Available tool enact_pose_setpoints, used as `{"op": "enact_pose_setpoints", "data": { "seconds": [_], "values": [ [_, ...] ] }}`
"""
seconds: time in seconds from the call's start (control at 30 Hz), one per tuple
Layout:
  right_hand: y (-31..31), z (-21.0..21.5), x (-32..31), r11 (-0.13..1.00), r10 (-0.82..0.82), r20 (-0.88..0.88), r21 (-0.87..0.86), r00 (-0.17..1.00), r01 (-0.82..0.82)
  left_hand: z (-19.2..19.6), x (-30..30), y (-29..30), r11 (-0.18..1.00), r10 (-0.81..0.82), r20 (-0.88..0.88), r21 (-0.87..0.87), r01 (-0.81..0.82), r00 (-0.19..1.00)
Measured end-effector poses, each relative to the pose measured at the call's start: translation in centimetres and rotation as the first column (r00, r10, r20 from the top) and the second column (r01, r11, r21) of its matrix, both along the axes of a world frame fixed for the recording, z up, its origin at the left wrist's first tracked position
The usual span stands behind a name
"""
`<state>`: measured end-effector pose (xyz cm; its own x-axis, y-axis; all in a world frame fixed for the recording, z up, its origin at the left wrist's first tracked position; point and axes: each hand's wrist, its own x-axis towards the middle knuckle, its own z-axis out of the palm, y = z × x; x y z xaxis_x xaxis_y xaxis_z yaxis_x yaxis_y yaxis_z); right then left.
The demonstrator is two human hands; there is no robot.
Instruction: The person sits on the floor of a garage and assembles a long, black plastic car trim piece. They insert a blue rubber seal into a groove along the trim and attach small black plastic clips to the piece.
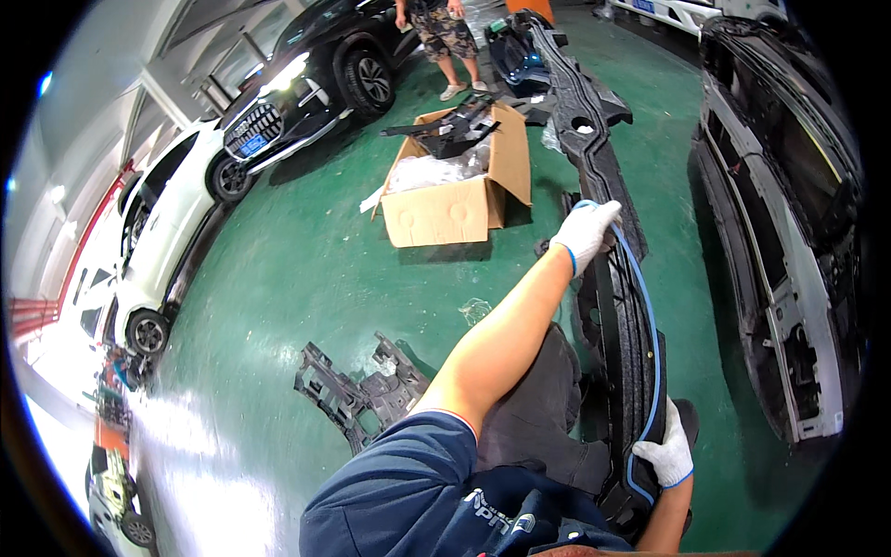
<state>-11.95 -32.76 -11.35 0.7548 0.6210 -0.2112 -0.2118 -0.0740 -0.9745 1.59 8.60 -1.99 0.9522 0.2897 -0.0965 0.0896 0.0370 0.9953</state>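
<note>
A long, ribbed black car part (pixel 620 343), possibly a bumper piece, stretches away from my lap on the right. A thin blue tube (pixel 658 362) runs along its right side. My left hand (pixel 589 232), in a white knit glove, is closed around the tube's far stretch, where it loops over the part. Nearer to me, my right hand (pixel 666 452), also gloved, grips the part's right edge. Its thumb rests against the blue tube, and its other fingers are mostly hidden.
An open cardboard box (pixel 436 215) with plastic wrap and black pieces stands ahead. A black bracket (pixel 362 390) lies left on the green floor. Car doors (pixel 780 269) stand at right. A black car (pixel 306 84), a white car (pixel 167 223) and another person (pixel 445 37) are farther off.
</note>
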Motion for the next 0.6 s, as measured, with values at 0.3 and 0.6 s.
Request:
{"op": "enact_pose_setpoints", "data": {
  "seconds": [0.3, 0.6],
  "values": [
    [-0.1, -1.4, 0.5, 0.992, -0.005, -0.133, 0.128, 0.991, 0.022, -0.2, -0.3, 0.1, 0.988, 0.141, 0.016, 0.057, -0.142, 0.990],
    [-0.4, -1.5, 1.0, 0.997, 0.006, -0.053, 0.071, 0.999, -0.002, -0.1, -0.7, 0.0, 0.969, 0.248, 0.085, -0.036, -0.246, 0.965]
  ]
}}
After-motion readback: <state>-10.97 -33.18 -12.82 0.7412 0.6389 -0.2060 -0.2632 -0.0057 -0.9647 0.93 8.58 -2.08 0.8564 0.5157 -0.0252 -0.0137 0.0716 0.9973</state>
